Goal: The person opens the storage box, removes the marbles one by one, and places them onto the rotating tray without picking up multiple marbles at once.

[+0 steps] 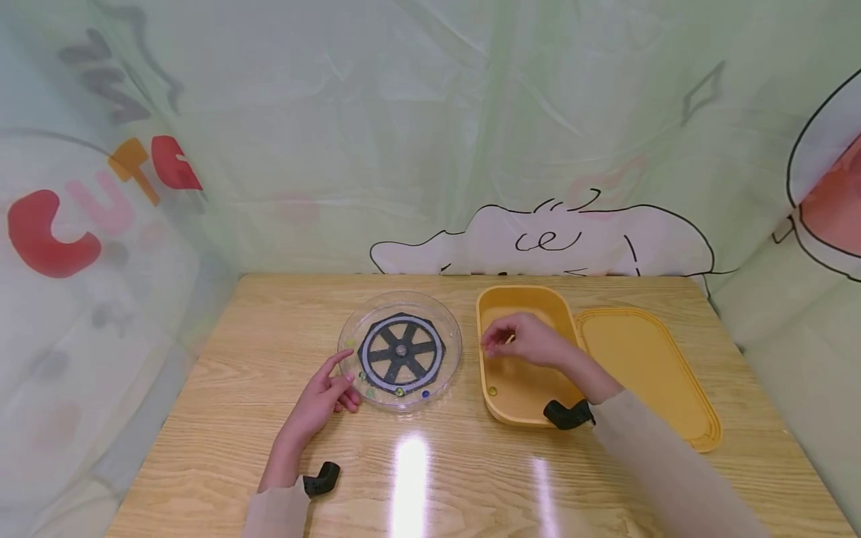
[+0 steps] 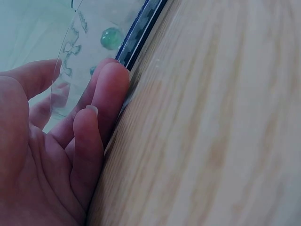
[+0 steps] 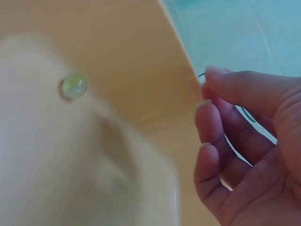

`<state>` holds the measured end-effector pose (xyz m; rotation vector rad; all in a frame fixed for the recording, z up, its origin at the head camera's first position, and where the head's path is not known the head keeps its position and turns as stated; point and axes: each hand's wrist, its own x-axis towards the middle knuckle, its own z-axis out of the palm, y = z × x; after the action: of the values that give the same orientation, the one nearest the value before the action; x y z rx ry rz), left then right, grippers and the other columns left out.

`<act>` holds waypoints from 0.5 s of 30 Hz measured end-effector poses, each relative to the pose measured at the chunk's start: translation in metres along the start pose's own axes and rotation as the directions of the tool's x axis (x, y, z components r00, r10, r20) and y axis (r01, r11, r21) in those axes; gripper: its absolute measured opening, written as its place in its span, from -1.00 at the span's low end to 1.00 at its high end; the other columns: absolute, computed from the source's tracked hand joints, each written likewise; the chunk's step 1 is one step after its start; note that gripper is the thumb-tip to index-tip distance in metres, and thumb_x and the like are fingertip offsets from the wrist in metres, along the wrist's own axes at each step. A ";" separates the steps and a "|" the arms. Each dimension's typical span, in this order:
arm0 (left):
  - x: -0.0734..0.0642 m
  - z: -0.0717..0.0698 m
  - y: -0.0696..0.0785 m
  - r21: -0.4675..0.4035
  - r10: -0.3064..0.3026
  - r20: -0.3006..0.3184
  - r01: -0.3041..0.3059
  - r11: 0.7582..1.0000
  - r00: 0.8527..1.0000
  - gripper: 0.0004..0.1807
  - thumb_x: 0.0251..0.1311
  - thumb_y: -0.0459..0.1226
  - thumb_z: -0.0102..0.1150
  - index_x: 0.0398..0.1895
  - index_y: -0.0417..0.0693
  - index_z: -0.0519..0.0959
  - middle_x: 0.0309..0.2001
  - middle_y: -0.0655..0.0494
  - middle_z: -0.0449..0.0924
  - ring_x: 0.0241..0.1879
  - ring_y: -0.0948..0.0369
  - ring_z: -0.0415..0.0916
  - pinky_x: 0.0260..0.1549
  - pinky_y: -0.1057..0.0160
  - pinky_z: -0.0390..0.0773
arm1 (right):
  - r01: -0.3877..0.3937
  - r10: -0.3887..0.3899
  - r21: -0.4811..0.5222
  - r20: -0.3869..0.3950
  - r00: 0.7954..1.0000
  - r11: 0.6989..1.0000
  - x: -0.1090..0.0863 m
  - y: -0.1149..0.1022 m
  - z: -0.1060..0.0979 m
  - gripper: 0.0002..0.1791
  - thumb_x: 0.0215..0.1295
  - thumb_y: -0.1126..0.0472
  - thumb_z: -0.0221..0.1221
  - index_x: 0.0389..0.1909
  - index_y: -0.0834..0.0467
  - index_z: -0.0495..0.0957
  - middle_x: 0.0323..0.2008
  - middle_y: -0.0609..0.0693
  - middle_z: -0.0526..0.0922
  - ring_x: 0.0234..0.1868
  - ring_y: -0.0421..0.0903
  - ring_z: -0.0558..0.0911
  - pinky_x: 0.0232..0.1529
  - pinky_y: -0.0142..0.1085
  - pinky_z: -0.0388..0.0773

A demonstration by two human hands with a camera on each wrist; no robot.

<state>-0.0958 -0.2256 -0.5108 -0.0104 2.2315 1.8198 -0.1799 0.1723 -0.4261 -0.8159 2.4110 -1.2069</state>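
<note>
My left hand (image 1: 321, 396) is at the near left side of a round clear dish (image 1: 457, 359), its fingers relaxed against the wall. A fingertip reaches over the rim in the head view. Inside the dish is a dark six-spoked wheel shape (image 1: 401, 350), with several small glass marbles around it, among them a green marble (image 2: 111, 38) and a blue marble (image 1: 426, 394). My right hand (image 1: 528, 340) hovers over a yellow tub (image 1: 481, 366), fingers loosely curled and tips near its left rim; nothing shows between them. On the tub floor lies one yellow-green marble (image 3: 75, 85).
A flat yellow lid (image 1: 639, 359) lies on the wooden table (image 1: 222, 418) to the right of the tub, partly behind my right forearm. A printed curtain (image 1: 370, 134) stands behind the table and along its sides.
</note>
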 end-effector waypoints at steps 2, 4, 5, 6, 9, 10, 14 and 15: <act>0.000 0.000 0.000 0.006 0.002 0.000 -0.002 1.000 1.000 -0.46 0.51 -0.16 -0.01 0.50 0.16 0.19 -0.38 -0.12 0.66 -0.45 0.05 0.64 -0.43 0.29 0.49 | -0.010 0.010 0.004 0.039 0.999 1.000 -0.001 0.003 -0.001 -0.90 0.16 0.37 0.39 -0.30 0.22 0.69 -0.39 -0.08 0.68 -0.34 -0.12 0.58 -0.23 -0.33 0.55; -0.001 0.000 0.000 0.005 0.007 -0.001 -0.007 1.000 1.000 -0.46 0.51 -0.15 0.00 0.49 0.17 0.20 -0.39 -0.11 0.67 -0.45 0.05 0.64 -0.43 0.29 0.49 | -0.021 0.020 0.006 0.094 0.995 1.000 -0.002 0.005 -0.003 -0.91 0.16 0.38 0.38 -0.30 0.21 0.70 -0.40 -0.09 0.68 -0.35 -0.12 0.58 -0.24 -0.33 0.55; -0.001 0.000 0.000 0.002 0.010 -0.003 -0.010 1.000 1.000 -0.46 0.51 -0.15 0.01 0.49 0.17 0.20 -0.39 -0.11 0.67 -0.45 0.04 0.64 -0.43 0.29 0.50 | -0.036 0.036 0.005 0.125 0.992 0.999 -0.002 0.006 -0.003 -0.90 0.16 0.39 0.37 -0.30 0.20 0.71 -0.40 -0.09 0.68 -0.35 -0.13 0.58 -0.25 -0.33 0.54; -0.001 0.000 0.000 0.000 0.013 -0.003 -0.013 1.000 1.000 -0.46 0.50 -0.14 0.01 0.49 0.17 0.21 -0.39 -0.11 0.67 -0.45 0.04 0.64 -0.43 0.29 0.50 | -0.048 0.047 0.000 0.158 0.986 0.999 -0.002 0.006 -0.003 -0.90 0.16 0.39 0.37 -0.30 0.20 0.71 -0.40 -0.09 0.69 -0.35 -0.13 0.58 -0.25 -0.33 0.54; -0.001 0.000 0.000 -0.004 0.021 -0.003 -0.022 1.000 1.000 -0.46 0.50 -0.14 0.01 0.49 0.17 0.21 -0.40 -0.11 0.67 -0.45 0.04 0.65 -0.44 0.29 0.51 | -0.072 0.076 -0.025 0.264 0.961 0.997 -0.001 0.007 -0.004 -0.90 0.16 0.40 0.37 -0.30 0.20 0.74 -0.38 -0.07 0.71 -0.36 -0.15 0.56 -0.25 -0.34 0.53; -0.001 0.000 0.000 -0.004 0.021 -0.004 -0.021 1.000 1.000 -0.46 0.50 -0.13 0.01 0.49 0.18 0.21 -0.40 -0.11 0.67 -0.45 0.04 0.65 -0.44 0.29 0.50 | -0.080 0.087 -0.035 0.298 0.950 0.996 0.000 0.007 -0.003 -0.90 0.15 0.40 0.37 -0.30 0.21 0.74 -0.37 -0.06 0.72 -0.36 -0.17 0.55 -0.25 -0.34 0.52; -0.001 0.000 -0.001 -0.002 0.012 -0.004 -0.012 1.000 1.000 -0.48 0.50 -0.13 0.01 0.48 0.25 0.23 -0.40 -0.10 0.67 -0.44 0.03 0.64 -0.43 0.29 0.51 | -0.131 0.140 -0.049 0.418 0.898 0.990 0.001 0.007 -0.001 -0.87 0.12 0.44 0.38 -0.30 0.23 0.76 -0.36 -0.02 0.73 -0.36 -0.20 0.56 -0.22 -0.36 0.52; -0.001 0.000 -0.001 -0.001 0.010 -0.004 -0.010 1.000 1.000 -0.48 0.50 -0.13 0.01 0.47 0.25 0.23 -0.39 -0.10 0.67 -0.44 0.02 0.64 -0.42 0.29 0.51 | -0.147 0.154 -0.049 0.445 0.882 0.988 0.001 0.007 -0.001 -0.86 0.11 0.45 0.38 -0.29 0.24 0.76 -0.37 -0.02 0.73 -0.36 -0.21 0.56 -0.21 -0.37 0.51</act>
<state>-0.0950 -0.2255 -0.5113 -0.0036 2.2373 1.8272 -0.1840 0.1755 -0.4315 -0.7909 2.0605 -0.8318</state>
